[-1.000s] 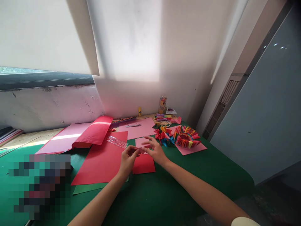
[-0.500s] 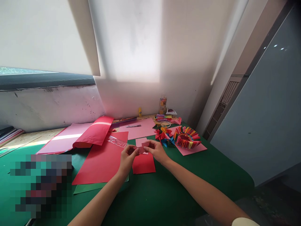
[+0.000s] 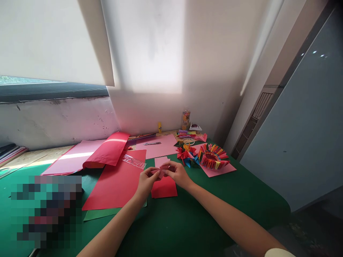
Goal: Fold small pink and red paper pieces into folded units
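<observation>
My left hand (image 3: 146, 181) and my right hand (image 3: 177, 174) meet above the green table (image 3: 187, 221), both pinching a small pink paper piece (image 3: 161, 171) between their fingertips. Just under the hands lies a small red paper rectangle (image 3: 164, 188). A large red sheet (image 3: 115, 182) lies to the left of it, with a clear plastic ruler (image 3: 134, 161) on its far edge.
Pink sheets (image 3: 72, 159) and a curled red sheet (image 3: 107, 151) lie at the far left. A colourful folded paper ring (image 3: 213, 156) and paper stars (image 3: 187, 154) sit at the right. A glue stick (image 3: 159, 127), a bottle (image 3: 185, 119) and paper strips stand by the wall.
My right hand's fingers were spread over the pink piece; they have closed onto it and moved in toward my left hand. The pink piece now looks more folded up.
</observation>
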Motion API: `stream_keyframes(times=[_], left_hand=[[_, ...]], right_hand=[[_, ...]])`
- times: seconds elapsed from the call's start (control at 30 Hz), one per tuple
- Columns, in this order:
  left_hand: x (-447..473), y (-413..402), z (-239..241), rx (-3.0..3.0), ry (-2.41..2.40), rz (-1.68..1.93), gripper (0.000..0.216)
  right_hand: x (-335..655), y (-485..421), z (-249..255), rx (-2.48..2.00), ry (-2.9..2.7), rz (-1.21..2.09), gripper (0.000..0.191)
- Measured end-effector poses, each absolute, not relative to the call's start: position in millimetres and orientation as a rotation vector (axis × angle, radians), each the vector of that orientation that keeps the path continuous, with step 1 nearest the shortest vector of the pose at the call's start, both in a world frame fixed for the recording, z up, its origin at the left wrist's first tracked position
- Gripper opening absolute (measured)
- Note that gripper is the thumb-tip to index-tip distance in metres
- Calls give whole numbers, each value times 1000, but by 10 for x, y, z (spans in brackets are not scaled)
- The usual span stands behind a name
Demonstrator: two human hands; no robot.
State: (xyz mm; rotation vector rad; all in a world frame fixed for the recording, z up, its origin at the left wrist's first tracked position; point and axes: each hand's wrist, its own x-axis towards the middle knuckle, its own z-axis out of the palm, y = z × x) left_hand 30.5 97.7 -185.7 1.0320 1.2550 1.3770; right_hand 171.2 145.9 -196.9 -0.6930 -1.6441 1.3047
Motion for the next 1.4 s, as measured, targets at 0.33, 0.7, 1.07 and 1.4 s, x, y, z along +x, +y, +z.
stream_keyframes(times=[0.33,0.7,1.07,1.4], left_hand=[[292,1002,-1901,965,1231,1396,31],[309,977,-1838,924,1132,1413,23],[270,985,-1895,919,1066,1422,27],[284,982,-1854,1036,1171,1453,31]], right_hand=[[1752,1459,-1904,-649,-1723,1193,14],[1804,1433,-1817,-514,-1908,982,31],[1800,1430,-1874,-503,-1998,795,28],[1747,1464,-1932,-754,-1804,1307,23]])
